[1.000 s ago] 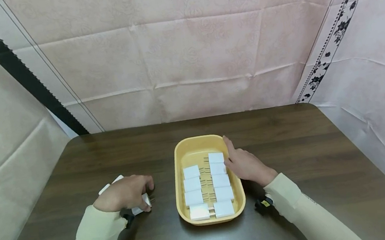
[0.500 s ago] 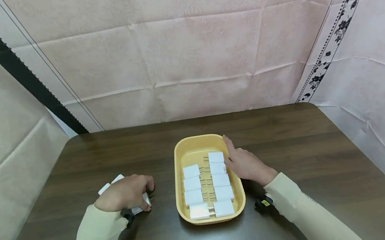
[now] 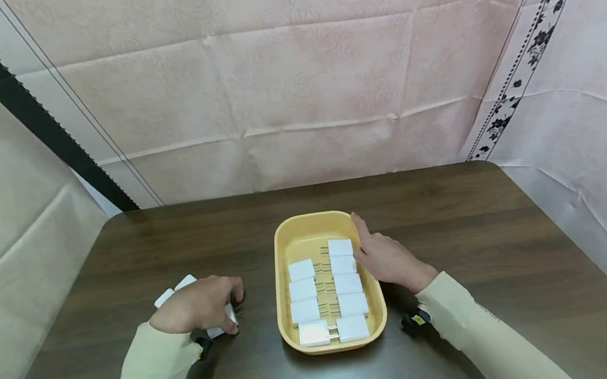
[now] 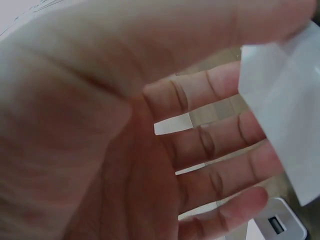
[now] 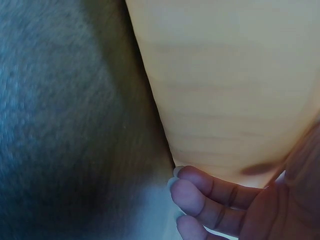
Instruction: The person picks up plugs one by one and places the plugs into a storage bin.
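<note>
1. The left hand [image 3: 198,305] curls its fingers [image 4: 220,145] round a white charger [image 3: 227,320], which lies on the table [image 3: 455,221] to the left of the yellow tray [image 3: 281,243], prongs pointing toward the tray.
2. More loose chargers [image 3: 174,290] lie farther from the tray, behind that hand.
3. The right hand [image 3: 388,259] rests against the tray's right rim, forefinger straight, other fingers [image 5: 210,192] curled at its outer wall.
4. The tray's chargers [image 3: 328,294] lie in two rows, with empty floor at its far end.
</note>
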Demonstrator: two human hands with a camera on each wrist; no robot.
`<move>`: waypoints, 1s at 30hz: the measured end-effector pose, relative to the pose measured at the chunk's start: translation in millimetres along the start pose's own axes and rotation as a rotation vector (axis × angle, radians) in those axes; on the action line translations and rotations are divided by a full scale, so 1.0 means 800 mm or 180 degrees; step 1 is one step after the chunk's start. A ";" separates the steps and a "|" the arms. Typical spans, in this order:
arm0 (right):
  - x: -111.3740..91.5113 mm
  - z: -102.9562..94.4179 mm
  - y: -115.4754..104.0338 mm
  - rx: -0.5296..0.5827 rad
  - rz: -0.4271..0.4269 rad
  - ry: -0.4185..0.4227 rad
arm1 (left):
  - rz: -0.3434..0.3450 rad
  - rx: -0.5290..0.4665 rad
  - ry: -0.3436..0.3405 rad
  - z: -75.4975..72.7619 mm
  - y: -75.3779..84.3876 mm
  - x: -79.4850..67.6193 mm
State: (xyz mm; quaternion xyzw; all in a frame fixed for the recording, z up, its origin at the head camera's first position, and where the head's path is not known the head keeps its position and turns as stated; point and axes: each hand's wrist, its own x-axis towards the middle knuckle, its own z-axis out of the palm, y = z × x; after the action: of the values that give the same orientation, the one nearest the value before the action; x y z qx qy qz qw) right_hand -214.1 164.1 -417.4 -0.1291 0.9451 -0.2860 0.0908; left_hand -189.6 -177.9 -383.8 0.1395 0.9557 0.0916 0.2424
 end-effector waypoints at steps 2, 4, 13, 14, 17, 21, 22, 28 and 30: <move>0.000 0.000 0.000 0.0013 0.0007 -0.0008 | 0.0006 -0.0010 -0.0003 0.000 0.000 0.000; 0.000 0.000 0.000 0.0030 0.0022 -0.0019 | 0.0026 -0.0013 0.0001 0.000 0.000 0.001; 0.000 -0.001 -0.001 0.0045 0.0052 -0.0020 | 0.0001 -0.0025 -0.0024 0.003 0.000 0.001; 0.000 -0.001 -0.001 0.0045 0.0053 -0.0023 | 0.0007 -0.0026 -0.0016 0.003 -0.001 0.000; 0.000 -0.001 -0.002 0.0050 0.0053 -0.0027 | 0.0013 -0.0029 -0.0010 0.003 -0.001 -0.001; 0.000 -0.001 -0.002 0.0055 0.0059 -0.0031 | 0.0000 -0.0019 -0.0042 0.003 0.000 -0.001; 0.000 -0.001 -0.002 0.0050 0.0058 -0.0031 | -0.0010 -0.0015 -0.0055 0.003 0.000 0.000; 0.000 -0.001 0.000 0.0035 0.0029 -0.0019 | -0.0056 0.0011 -0.0095 0.004 0.000 0.002; 0.000 -0.001 0.000 0.0041 0.0021 -0.0020 | -0.0051 0.0011 -0.0086 0.004 0.000 0.002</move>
State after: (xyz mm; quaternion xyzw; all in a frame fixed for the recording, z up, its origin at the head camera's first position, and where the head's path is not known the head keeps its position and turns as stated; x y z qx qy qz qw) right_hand -214.1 164.3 -416.9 -0.1264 0.9434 -0.2913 0.0956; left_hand -189.5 -177.2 -387.7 0.1335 0.9536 0.0861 0.2557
